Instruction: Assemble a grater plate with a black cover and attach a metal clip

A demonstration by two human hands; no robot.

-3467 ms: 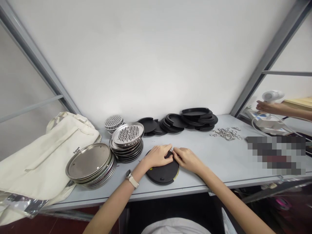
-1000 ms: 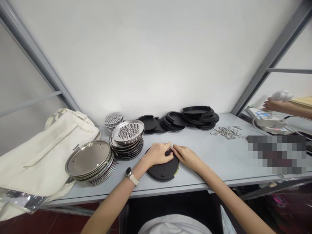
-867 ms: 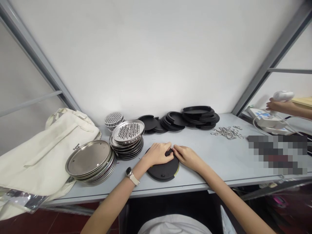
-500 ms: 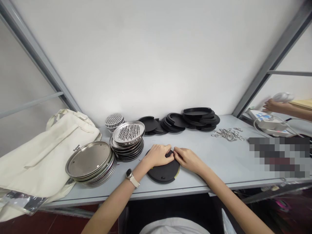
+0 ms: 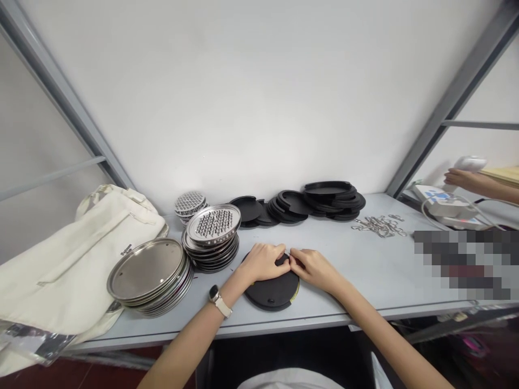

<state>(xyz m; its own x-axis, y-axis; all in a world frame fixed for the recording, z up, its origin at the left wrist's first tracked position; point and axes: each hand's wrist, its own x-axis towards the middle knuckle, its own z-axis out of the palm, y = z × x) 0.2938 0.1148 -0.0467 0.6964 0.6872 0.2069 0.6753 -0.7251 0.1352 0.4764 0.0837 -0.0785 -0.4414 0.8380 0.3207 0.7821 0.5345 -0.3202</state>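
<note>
A round black disc [image 5: 270,294] with a yellow edge at its right and a small slot near the front lies flat on the table before me. My left hand [image 5: 264,261] rests over its upper part, fingers closed on the disc. At the disc's far right rim my right hand [image 5: 310,266] pinches a small metal clip [image 5: 287,252], most of it hidden by the fingertips. Both hands' fingertips almost meet there. Behind, black round covers [image 5: 295,203] with cut-out rims lie in stacks. To their right is a loose pile of small metal clips [image 5: 379,226].
Left of my hands stand a stack of round metal plates [image 5: 148,267], grater discs [image 5: 213,222] and smaller perforated discs [image 5: 190,202]. A cream bag [image 5: 81,265] covers the table's left end. At far right, another person's hand [image 5: 462,177] is beside white devices [image 5: 440,202] with cables.
My hands stay at the disc's far rim, with small shifts of the fingers. The view has tilted slightly. The other person's hand has moved a little.
</note>
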